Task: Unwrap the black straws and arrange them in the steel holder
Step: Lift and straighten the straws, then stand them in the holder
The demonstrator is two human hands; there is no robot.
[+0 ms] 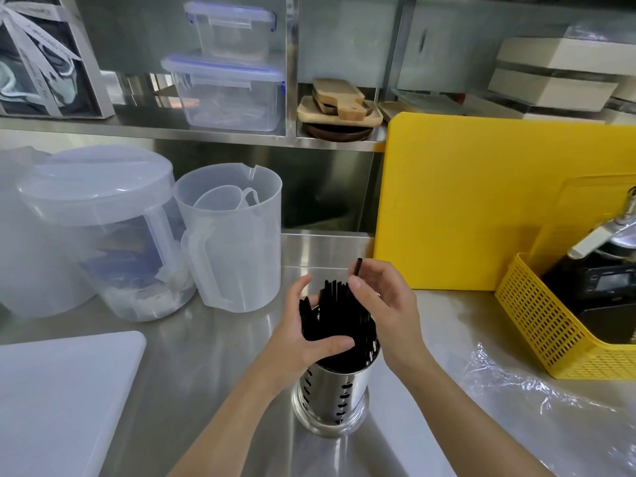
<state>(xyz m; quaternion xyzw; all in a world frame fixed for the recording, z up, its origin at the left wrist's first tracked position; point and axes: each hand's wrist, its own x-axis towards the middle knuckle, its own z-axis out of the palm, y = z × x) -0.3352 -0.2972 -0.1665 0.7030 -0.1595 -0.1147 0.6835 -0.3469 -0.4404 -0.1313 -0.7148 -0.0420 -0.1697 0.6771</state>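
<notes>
A perforated steel holder (335, 397) stands upright on the steel counter near its front edge. A bundle of black straws (335, 315) sticks up out of it. My left hand (303, 333) cups the bundle from the left, thumb across its front. My right hand (385, 304) closes around the bundle from the right, and one straw (358, 266) pokes up above its fingers. A crumpled clear plastic wrapper (516, 383) lies on the counter to the right.
A yellow perforated basket (550, 325) with a dark bottle stands at the right, in front of a yellow cutting board (464, 201). Clear plastic jugs (237, 235) and a lidded tub (96, 218) stand at the left. A white board (58, 401) lies front left.
</notes>
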